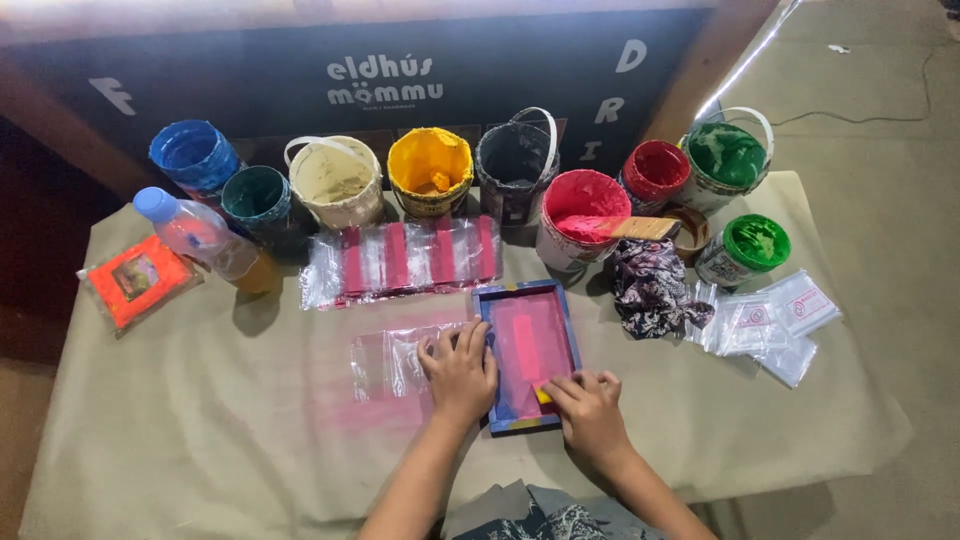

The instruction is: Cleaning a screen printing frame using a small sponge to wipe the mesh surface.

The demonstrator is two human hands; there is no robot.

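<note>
A small blue-framed printing screen (528,300) with pink ink on its mesh lies flat on the table. My left hand (460,370) presses on the frame's left edge, fingers spread, partly over a clear plastic bag (385,362). My right hand (590,412) is at the frame's near right corner, holding a small yellow scraper (543,396) against the mesh.
Several open paint buckets line the back: blue (193,155), teal (257,194), cream (335,176), yellow (430,165), black (512,158), pink (583,208), red (655,170), green (726,155). A plastic bottle (205,240), printed bags (400,260), a rag (650,285) and small packets (770,320) lie around.
</note>
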